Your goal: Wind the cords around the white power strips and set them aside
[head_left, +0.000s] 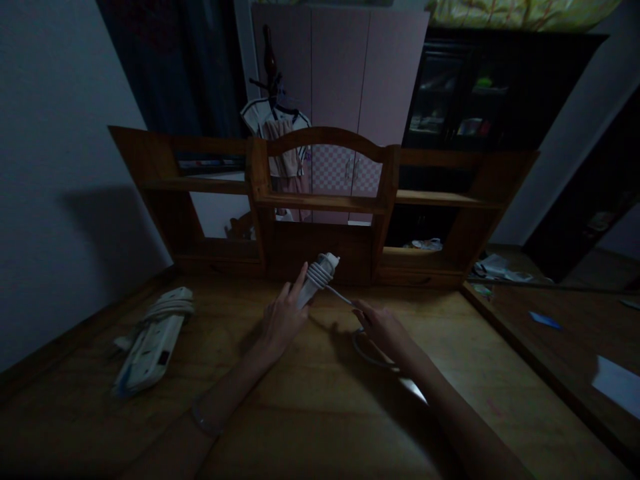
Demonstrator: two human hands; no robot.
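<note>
My left hand [286, 315] is closed around a white power strip [311, 291], which tilts up and away from me above the table. Several turns of its white cord [341, 295] are wrapped round the far end. From there the cord runs taut to my right hand [377, 325], whose fingers pinch it. A loose loop of cord hangs below the right hand, partly hidden by the forearm. To the left, a second white power strip [159, 343] lies on the table, with its own cord wound about its upper end.
The wooden table [280, 427] has a wooden shelf unit [320, 200] along its back edge. At the right a raised wooden edge separates a lower surface with a blue card [545, 321] and a white sheet [617, 383]. A wall stands close on the left.
</note>
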